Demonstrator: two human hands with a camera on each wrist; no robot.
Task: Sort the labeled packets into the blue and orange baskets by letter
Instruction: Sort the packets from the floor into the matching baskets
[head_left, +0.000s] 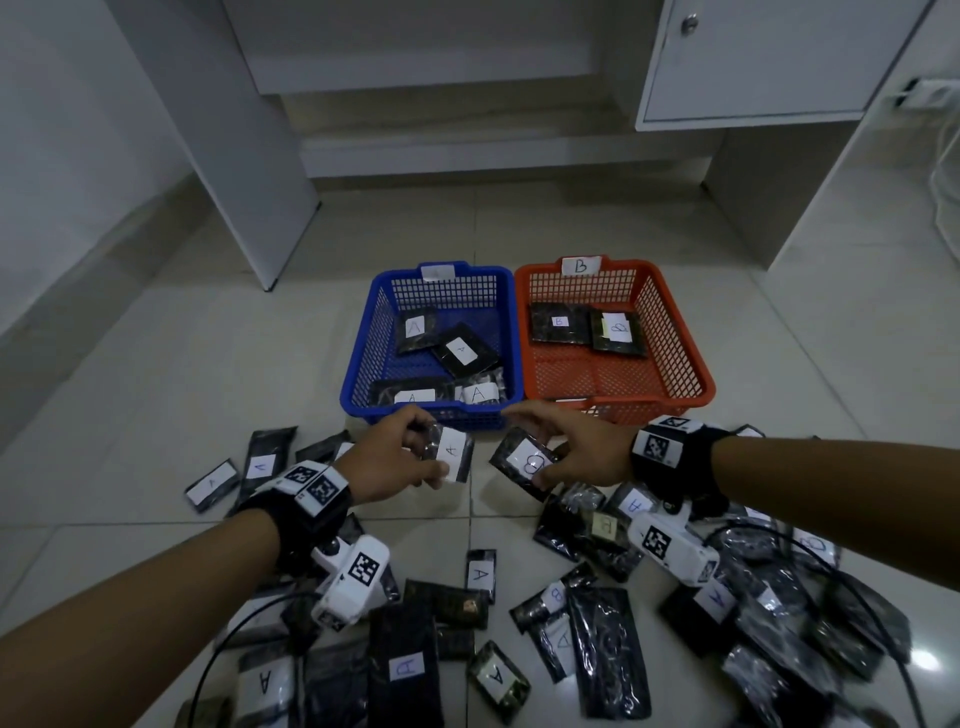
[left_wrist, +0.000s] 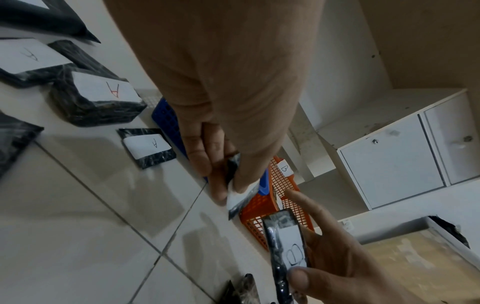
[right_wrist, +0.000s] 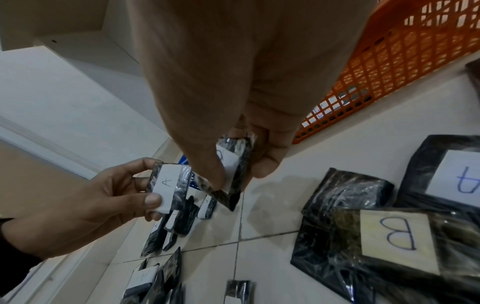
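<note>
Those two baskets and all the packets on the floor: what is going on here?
A person is sorting lettered packets. The left hand pinches an A packet and the right hand pinches a B packet, both held just short of the baskets. The blue basket already holds four A packets; the orange basket, tagged B, shows two B packets. Many more packets still lie scattered on the tiled floor.

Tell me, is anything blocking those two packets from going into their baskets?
Nothing visible. The left hand holds the A packet before the blue basket; the right hand holds the B packet near the orange basket. Both baskets are open-topped.
</note>
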